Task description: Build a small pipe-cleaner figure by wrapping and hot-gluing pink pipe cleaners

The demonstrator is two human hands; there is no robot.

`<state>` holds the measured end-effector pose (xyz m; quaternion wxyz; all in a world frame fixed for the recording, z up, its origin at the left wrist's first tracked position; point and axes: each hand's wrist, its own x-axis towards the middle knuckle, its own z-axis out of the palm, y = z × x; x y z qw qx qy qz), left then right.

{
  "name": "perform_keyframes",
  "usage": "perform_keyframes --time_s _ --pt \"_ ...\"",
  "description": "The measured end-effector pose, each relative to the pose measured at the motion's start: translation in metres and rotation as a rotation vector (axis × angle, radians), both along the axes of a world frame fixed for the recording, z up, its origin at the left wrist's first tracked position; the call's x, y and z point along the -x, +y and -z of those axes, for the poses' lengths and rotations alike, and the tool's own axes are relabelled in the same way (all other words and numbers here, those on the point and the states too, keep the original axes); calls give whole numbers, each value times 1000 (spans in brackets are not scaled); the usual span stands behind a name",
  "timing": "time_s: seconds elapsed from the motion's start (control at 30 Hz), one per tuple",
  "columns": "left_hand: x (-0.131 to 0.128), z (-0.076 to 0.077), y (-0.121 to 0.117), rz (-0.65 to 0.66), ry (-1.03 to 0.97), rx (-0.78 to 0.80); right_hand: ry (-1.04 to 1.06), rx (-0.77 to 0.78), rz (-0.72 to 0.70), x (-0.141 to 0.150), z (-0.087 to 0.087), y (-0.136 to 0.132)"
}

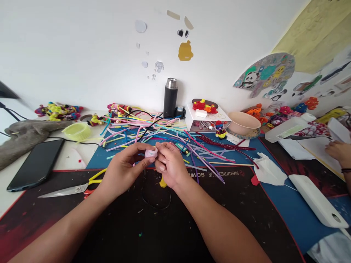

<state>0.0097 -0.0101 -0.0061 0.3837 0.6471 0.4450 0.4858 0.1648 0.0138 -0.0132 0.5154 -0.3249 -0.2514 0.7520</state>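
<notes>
Between thumb and fingers, my left hand (123,164) holds a small pale pink coil (150,153), which looks like wound pipe cleaner. My right hand (172,162) is closed in a pinch at the coil's right edge; its fingertips partly cover it. Both hands are raised over the black desk mat (115,230). Below the right hand shows a yellow object (163,182), partly hidden. Scissors (68,190) with yellow and red handles lie left of my left hand, their handles partly behind my wrist. Beyond my hands spreads a loose heap of coloured pipe cleaners (148,128).
A black phone (38,164) lies at left. Against the wall stand a black thermos (170,98) and a white box (207,117). A pink bowl (244,122) and a white tissue (268,168) are to the right. Another person's hand (338,150) is at far right.
</notes>
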Motion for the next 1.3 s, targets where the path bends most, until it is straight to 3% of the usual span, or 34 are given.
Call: perform_keyframes --time_s 0.3,0.53,0.77,1.03,1.3 --pt "-1 -9 3 -60 -263 158 -49 -39 40 3 -1 -4" --pt "4 -1 8 0 -261 208 -133 -87 10 2 7 0" --pt "6 -9 6 16 -259 253 -190 -81 -53 0 4 1" --pt "8 -8 8 2 -241 261 -244 -262 134 -7 -1 4" --pt "11 -15 10 63 -260 264 -419 -445 -77 -10 2 2"
